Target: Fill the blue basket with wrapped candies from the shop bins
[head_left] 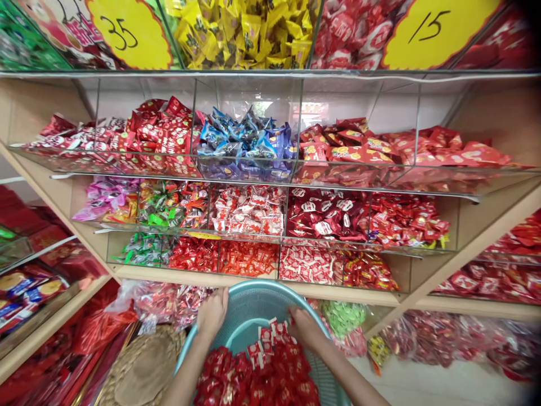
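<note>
A teal plastic basket (253, 299) sits low in the middle of the view, partly filled with red wrapped candies (262, 378) and a few red-and-white ones (270, 335). My left hand (213, 313) grips the basket's far left rim, fingers curled over the edge. My right hand (302, 327) reaches into the basket at its right side, fingers closed among the red-and-white candies; what it holds is hidden.
Stepped glass bins of candy rise ahead: blue wrappers (245, 141) in the upper middle, red packs on both sides, pink and green (147, 214) lower left. Yellow price signs (131, 31) hang on top. A woven straw item (143, 366) lies left of the basket.
</note>
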Action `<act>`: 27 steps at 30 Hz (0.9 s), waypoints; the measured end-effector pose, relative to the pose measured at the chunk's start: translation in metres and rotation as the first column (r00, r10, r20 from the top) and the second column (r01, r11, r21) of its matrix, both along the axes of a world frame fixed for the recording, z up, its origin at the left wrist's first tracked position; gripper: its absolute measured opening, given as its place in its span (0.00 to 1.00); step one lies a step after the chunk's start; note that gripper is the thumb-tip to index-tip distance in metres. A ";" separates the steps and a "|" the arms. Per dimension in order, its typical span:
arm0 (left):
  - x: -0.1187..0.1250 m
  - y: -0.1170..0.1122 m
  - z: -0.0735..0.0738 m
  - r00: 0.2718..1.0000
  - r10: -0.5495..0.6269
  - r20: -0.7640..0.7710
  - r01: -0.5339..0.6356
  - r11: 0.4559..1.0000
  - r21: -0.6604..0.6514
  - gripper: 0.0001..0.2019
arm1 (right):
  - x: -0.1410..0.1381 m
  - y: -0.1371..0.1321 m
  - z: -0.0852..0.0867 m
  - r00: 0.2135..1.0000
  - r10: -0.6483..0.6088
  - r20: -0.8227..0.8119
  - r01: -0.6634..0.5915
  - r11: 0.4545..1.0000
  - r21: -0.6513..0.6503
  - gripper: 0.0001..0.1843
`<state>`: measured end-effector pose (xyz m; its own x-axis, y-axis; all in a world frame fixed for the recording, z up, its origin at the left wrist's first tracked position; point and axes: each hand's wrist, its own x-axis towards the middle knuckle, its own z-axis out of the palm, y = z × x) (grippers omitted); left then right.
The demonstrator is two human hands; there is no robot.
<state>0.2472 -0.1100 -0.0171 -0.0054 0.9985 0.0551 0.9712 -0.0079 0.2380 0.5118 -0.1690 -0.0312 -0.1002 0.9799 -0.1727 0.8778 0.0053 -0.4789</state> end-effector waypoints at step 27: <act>0.001 0.000 0.003 0.999 0.013 0.049 -0.012 1.000 -0.005 0.26 | -0.030 0.007 -0.026 0.958 0.191 -0.214 -0.187 0.982 0.042 0.18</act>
